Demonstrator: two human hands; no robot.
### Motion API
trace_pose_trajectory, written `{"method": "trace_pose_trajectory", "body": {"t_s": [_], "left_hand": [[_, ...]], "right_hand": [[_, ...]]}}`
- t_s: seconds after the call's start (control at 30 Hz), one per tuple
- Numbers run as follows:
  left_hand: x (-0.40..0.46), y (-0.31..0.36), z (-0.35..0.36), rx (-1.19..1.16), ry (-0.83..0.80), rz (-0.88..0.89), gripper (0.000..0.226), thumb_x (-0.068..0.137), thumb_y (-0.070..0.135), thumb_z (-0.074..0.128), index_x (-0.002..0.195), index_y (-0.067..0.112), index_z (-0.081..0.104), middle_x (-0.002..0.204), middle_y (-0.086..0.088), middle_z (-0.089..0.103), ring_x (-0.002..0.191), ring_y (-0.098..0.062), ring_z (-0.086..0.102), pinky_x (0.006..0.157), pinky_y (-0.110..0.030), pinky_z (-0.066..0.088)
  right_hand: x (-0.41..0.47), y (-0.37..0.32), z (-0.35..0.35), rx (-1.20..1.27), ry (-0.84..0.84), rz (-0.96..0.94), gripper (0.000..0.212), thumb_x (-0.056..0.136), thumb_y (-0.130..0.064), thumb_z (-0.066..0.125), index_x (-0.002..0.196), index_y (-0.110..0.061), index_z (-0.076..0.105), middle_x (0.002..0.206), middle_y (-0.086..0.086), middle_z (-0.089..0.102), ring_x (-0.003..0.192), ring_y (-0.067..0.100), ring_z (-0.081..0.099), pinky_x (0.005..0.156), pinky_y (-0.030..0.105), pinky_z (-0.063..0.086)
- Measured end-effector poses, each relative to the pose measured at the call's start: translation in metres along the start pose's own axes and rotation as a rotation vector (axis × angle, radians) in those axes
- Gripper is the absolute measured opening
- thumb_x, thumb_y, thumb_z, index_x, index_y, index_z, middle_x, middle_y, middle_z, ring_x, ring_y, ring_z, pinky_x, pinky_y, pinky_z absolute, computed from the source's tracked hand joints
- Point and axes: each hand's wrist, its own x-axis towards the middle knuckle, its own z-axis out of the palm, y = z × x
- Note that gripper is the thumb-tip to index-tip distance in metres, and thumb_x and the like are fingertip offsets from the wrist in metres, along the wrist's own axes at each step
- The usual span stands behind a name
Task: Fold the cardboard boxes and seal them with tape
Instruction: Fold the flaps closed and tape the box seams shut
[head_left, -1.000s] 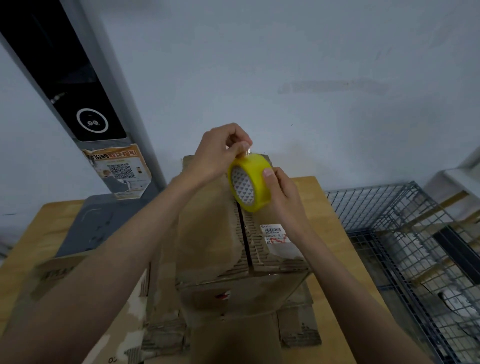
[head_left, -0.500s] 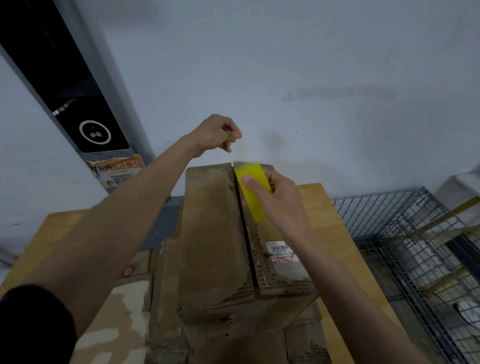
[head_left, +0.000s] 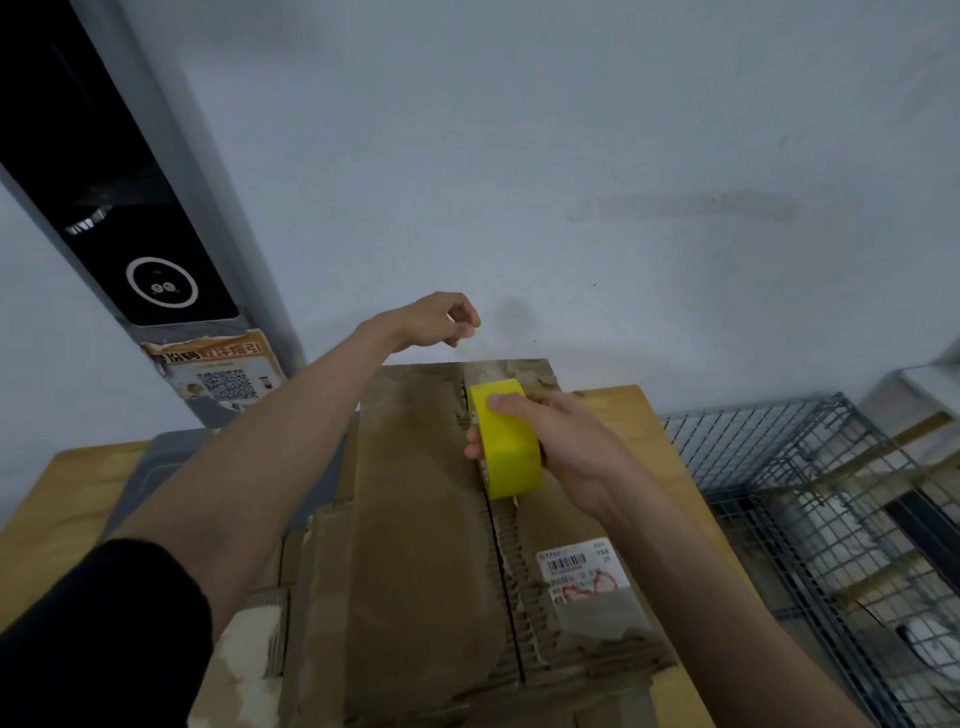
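Observation:
A worn brown cardboard box (head_left: 415, 519) stands on the wooden table, its two top flaps closed with a dark seam down the middle. My right hand (head_left: 561, 441) grips a yellow tape roll (head_left: 506, 441) and holds it on the seam in the far half of the box. My left hand (head_left: 441, 319) is raised beyond the box's far edge, fingers pinched together as if on the clear tape end; the tape strip itself is barely visible. A white shipping label (head_left: 579, 566) sits on the right flap.
Flattened cardboard pieces (head_left: 254, 649) lie under and left of the box. A wire mesh cage (head_left: 810, 499) stands right of the wooden table (head_left: 52, 499). A grey post with a dark panel and a QR sticker (head_left: 223, 382) leans at left against the white wall.
My right hand has drawn the yellow roll toward me along the seam. My left hand stays raised past the far edge of the box.

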Motion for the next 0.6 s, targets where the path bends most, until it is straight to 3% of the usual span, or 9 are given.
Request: {"method": "trace_pose_trajectory", "body": {"t_s": [0.17,0.3,0.47,0.6], "left_hand": [[0.012,-0.018,0.006,0.040,-0.004,-0.001,0.008,0.099,0.013,0.062,0.107,0.013,0.061,0.115,-0.009,0.058,0.084,-0.020,0.060,0.086,-0.037,0.050],[0.016,-0.031,0.009,0.041,-0.002,-0.012,0.009,0.099,0.013,0.062,0.107,0.014,0.062,0.116,-0.010,0.059,0.087,-0.022,0.061,0.092,-0.043,0.051],[0.018,-0.038,0.012,0.042,0.004,0.011,0.010,0.098,0.008,0.061,0.109,0.008,0.061,0.111,-0.012,0.058,0.090,-0.025,0.060,0.084,-0.035,0.053],[0.020,-0.046,0.012,0.075,-0.004,0.016,0.013,0.099,0.009,0.061,0.111,0.007,0.061,0.110,-0.010,0.059,0.089,-0.023,0.060,0.068,-0.015,0.051]], "right_hand": [[0.007,-0.013,-0.002,-0.024,-0.030,0.042,0.037,0.102,-0.031,0.056,0.120,0.000,0.064,0.096,0.019,0.077,0.086,0.028,0.076,0.085,0.041,0.060],[0.011,-0.014,-0.002,-0.040,-0.049,0.090,0.032,0.103,-0.028,0.051,0.124,-0.005,0.059,0.098,0.021,0.076,0.089,0.031,0.074,0.094,0.050,0.055],[0.015,-0.016,-0.002,-0.086,-0.096,0.089,0.029,0.100,-0.018,0.046,0.124,-0.005,0.054,0.102,0.020,0.076,0.093,0.032,0.073,0.097,0.054,0.052],[0.017,-0.015,-0.002,-0.110,-0.113,0.059,0.027,0.101,-0.019,0.047,0.120,-0.003,0.059,0.101,0.020,0.076,0.096,0.035,0.073,0.098,0.052,0.052]]}}
